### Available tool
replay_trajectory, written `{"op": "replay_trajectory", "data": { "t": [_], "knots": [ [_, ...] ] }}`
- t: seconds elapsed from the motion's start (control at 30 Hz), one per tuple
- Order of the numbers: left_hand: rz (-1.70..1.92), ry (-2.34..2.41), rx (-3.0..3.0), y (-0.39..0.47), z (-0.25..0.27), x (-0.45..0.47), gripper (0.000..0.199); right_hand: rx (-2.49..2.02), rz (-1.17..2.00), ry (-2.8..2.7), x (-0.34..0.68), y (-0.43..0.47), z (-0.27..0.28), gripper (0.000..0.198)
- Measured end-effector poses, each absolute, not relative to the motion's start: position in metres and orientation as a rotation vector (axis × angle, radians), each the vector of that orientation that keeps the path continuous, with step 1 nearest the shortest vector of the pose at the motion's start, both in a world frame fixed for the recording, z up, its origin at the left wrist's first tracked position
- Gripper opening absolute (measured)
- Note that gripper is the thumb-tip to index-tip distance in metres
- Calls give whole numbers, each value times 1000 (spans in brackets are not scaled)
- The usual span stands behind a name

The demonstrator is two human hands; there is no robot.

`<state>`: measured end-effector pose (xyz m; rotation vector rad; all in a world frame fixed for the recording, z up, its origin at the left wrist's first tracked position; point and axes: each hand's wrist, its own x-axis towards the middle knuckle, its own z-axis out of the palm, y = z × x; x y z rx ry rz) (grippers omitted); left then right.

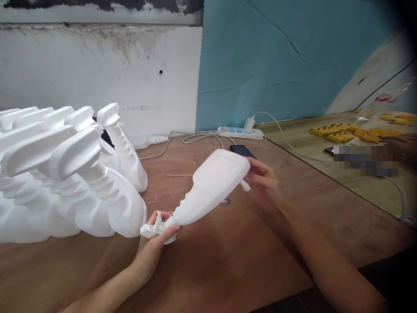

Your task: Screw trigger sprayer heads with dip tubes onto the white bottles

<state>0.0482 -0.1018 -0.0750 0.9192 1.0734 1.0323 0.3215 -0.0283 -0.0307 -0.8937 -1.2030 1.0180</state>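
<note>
A white plastic spray bottle (215, 187) is held tilted above the table, its base up to the right and its trigger head (150, 231) down to the left. My left hand (159, 241) is closed around the neck and trigger head. My right hand (262, 180) grips the base end, with its fingertips partly hidden behind the bottle. Just below those fingers shows a small white piece (245, 185); whether it is held or lies on the table I cannot tell. Many similar white spray bottles (127, 213) stand packed together at the left.
Behind the held bottle lie a phone (243, 151), a power strip (256, 134) with cables, and a thin white stick (179, 175). Another white bottle (148, 141) lies by the wall. Yellow parts (339, 132) and another person's hand (402, 145) are on the adjoining table.
</note>
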Motion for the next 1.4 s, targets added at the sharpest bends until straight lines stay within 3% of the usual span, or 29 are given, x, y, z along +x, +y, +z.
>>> {"op": "replay_trajectory", "data": {
  "t": [0.23, 0.37, 0.47, 0.7, 0.87, 1.1, 1.27, 1.4],
  "knots": [
    [1002, 1051, 921, -104, -77, 45, 23, -905, 890, -1159, 324, -21, -43, 26],
    [969, 1025, 939, -104, -78, 42, 20, -832, 992, -1180, 326, -22, -42, 19],
    [981, 1020, 937, -104, -79, 41, 18, -826, 1092, -1231, 328, -23, -40, 23],
    [975, 1016, 925, -104, -78, 42, 19, -859, 934, -1308, 336, -16, -54, 42],
    [947, 995, 936, -103, -77, 41, 20, -855, 848, -1298, 332, -14, -54, 32],
    [907, 1063, 1020, -105, -77, 41, 25, -904, 971, -1240, 327, -15, -57, 40],
    [919, 1065, 1021, -105, -78, 42, 22, -1115, 870, -1277, 327, -13, -63, 41],
    [935, 1034, 940, -104, -76, 43, 18, -996, 996, -1106, 325, -15, -54, 39]
  ]
}}
